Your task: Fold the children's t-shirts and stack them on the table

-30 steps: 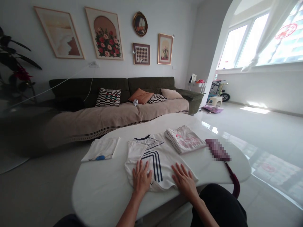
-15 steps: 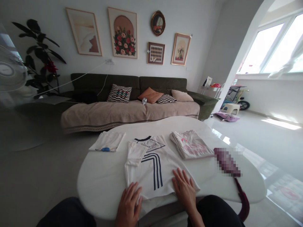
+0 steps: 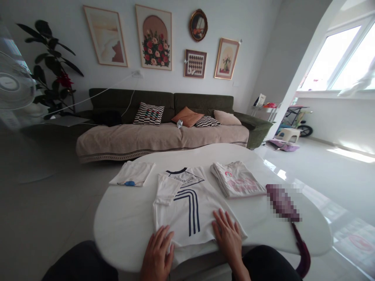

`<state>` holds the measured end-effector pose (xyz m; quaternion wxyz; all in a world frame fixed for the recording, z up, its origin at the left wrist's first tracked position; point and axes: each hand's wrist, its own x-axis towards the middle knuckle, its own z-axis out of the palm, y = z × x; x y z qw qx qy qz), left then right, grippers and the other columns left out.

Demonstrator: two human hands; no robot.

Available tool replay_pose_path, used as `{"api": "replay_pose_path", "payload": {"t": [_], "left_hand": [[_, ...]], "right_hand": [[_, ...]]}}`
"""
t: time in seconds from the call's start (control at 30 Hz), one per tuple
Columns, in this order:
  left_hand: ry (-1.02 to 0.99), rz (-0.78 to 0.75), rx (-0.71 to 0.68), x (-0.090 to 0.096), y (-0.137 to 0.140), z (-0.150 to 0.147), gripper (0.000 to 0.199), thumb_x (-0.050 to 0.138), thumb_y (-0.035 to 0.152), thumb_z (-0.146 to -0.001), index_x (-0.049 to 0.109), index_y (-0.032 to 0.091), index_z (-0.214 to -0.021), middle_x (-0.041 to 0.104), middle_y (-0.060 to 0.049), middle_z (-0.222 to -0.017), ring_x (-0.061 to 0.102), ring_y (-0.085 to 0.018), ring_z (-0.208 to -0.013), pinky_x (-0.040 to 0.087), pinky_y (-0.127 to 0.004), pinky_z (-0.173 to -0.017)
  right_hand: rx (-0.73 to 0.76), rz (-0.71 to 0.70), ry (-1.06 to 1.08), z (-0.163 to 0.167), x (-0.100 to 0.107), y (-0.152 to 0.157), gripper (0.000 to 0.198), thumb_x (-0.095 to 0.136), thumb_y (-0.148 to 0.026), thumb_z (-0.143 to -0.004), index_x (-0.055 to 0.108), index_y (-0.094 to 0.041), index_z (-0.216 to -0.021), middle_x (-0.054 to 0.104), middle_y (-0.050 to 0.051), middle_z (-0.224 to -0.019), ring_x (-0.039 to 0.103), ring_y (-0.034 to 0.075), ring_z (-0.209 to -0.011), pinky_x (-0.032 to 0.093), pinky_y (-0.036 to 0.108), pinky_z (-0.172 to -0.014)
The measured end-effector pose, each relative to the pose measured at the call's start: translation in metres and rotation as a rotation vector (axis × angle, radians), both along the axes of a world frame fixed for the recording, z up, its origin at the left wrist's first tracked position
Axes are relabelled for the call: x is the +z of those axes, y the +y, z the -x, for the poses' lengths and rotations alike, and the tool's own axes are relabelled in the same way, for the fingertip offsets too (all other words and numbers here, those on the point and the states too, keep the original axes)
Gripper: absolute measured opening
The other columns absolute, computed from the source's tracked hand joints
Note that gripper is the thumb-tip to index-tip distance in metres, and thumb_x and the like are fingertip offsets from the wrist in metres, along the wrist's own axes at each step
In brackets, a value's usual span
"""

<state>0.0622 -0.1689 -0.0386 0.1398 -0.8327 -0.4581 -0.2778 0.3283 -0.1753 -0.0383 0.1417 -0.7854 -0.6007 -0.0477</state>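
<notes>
A white T-shirt [image 3: 187,210] with a dark collar and dark stripes lies spread on the white table [image 3: 123,230], one sleeve turned in over its front. My left hand [image 3: 158,249] rests at the shirt's lower left corner, fingers stretched out. Flat on the lower right part of the shirt is my right hand [image 3: 228,234], its fingers spread. Neither hand grips anything visible. Behind the shirt to the right sits a folded white garment [image 3: 238,179] with a pink print. To the left lies another folded white garment [image 3: 133,173] with a blue patch.
A dark red object with a strap [image 3: 303,249], partly pixelated, lies at the table's right and hangs over its edge. Beyond the table stands a green sofa [image 3: 202,95] with cushions. At far left is a fan [image 3: 13,84]. My dark-clothed knees flank the near edge.
The camera view has shifted slightly. Both hands stay on the shirt in nearly the same places, and the garments have not visibly moved.
</notes>
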Motion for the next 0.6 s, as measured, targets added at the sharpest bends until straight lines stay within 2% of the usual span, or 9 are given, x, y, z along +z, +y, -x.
{"api": "replay_pose_path", "payload": {"t": [0.43, 0.6], "left_hand": [[-0.048, 0.027, -0.022, -0.0010, 0.0006, 0.0002, 0.034, 0.050, 0.029, -0.079, 0.058, 0.025, -0.112, 0.057, -0.004, -0.120, 0.051, -0.022, -0.111, 0.049, -0.036, -0.088], [-0.152, 0.117, -0.123, 0.0011, 0.0007, 0.0057, 0.044, 0.044, 0.013, -0.072, 0.058, 0.025, -0.112, 0.056, -0.003, -0.121, 0.051, -0.021, -0.112, 0.048, -0.036, -0.090]], "right_hand": [[0.001, -0.002, 0.008, -0.0001, 0.0006, -0.0001, 0.045, 0.028, -0.042, -0.086, 0.043, -0.032, -0.127, 0.037, -0.003, -0.137, 0.026, 0.022, -0.129, 0.022, 0.045, -0.102], [0.003, 0.002, 0.009, -0.0004, 0.0012, -0.0003, 0.045, 0.029, -0.042, -0.086, 0.043, -0.032, -0.127, 0.038, -0.003, -0.136, 0.026, 0.022, -0.129, 0.022, 0.046, -0.102]]}}
